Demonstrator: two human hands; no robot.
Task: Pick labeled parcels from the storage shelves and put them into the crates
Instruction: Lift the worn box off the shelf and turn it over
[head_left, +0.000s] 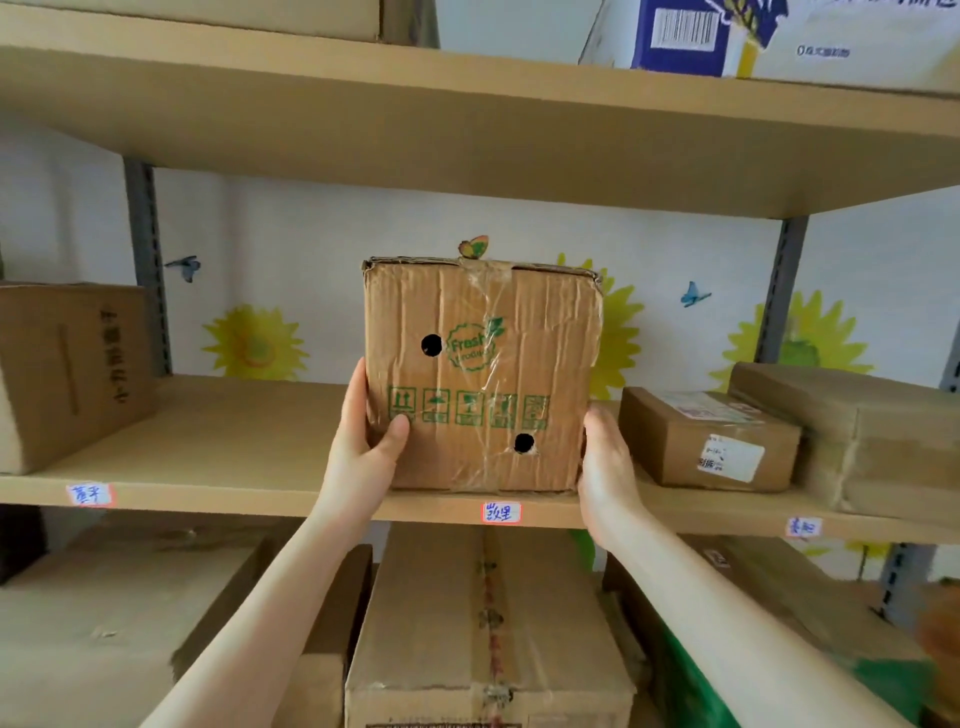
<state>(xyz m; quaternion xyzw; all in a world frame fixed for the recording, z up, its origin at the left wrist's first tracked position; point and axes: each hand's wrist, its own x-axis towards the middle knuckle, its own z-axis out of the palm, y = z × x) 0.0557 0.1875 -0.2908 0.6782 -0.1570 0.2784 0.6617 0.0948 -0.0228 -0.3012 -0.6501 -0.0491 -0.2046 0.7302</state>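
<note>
A worn brown cardboard parcel (480, 379) with green "Fresh" print, handling symbols and two round holes stands upright at the front of the middle shelf (218, 441). My left hand (366, 441) grips its lower left side, thumb on the front face. Against its lower right edge presses my right hand (605, 462). Clear tape crosses the parcel's front. The parcel's bottom seems to rest on the shelf board. No crate is in view.
A small labelled box (709, 441) and a bigger brown box (852, 431) lie to the right on the same shelf. A large carton (67, 374) stands at the left. More cartons (483, 634) fill the shelf below. Handwritten tags (501, 513) mark the shelf edge.
</note>
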